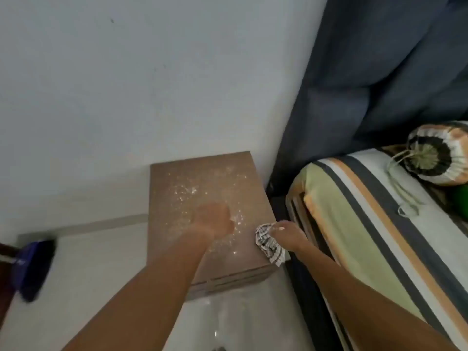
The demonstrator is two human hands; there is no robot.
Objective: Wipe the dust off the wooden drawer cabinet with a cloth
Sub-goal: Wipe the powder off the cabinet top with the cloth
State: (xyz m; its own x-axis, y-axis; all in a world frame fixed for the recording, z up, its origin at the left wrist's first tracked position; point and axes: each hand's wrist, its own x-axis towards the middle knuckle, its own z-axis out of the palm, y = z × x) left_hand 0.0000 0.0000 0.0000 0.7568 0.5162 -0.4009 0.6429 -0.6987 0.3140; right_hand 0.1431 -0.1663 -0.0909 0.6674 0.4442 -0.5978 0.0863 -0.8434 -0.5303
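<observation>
The wooden drawer cabinet (pixel 202 188) stands against the far wall, just left of the bed (pixel 354 224), its top speckled with pale dust (pixel 187 190) — thickest toward the middle. The right hand (pixel 287 235) is closed around a bunched checked cloth (pixel 268 245) at the cabinet's near right edge, probably placed there to begin a sweep leftward across the top. The left hand (pixel 214 220) hovers over the dusty middle, curled into a loose fist and holding nothing visible — its purpose is unclear; it looks blurred. Wiping seems barely begun.
</observation>
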